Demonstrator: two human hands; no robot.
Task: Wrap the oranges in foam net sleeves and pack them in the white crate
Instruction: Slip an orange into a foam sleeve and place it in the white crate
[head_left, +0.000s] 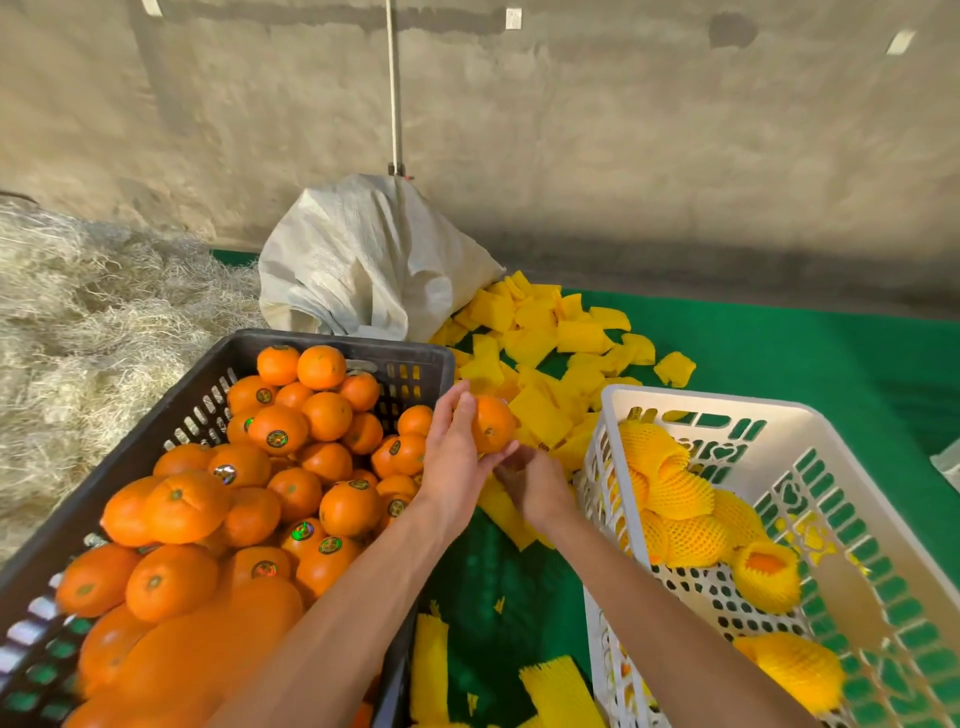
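Note:
My left hand (457, 452) holds a bare orange (493, 423) above the gap between the two crates. Just below it, my right hand (532, 483) reaches down to the yellow foam net sleeves (540, 410) on the green mat, and its fingertips are hidden among them. The black crate (156, 431) on the left is heaped with unwrapped oranges (275, 478). On the right stands the white crate (810, 457), which holds several oranges wrapped in yellow sleeves (680, 493).
A white woven sack (363, 260) lies behind the black crate, with sleeves spilling from it across the green mat (779, 353). Straw (78, 322) is piled at the left. A concrete wall rises behind. More loose sleeves (561, 691) lie near the bottom edge.

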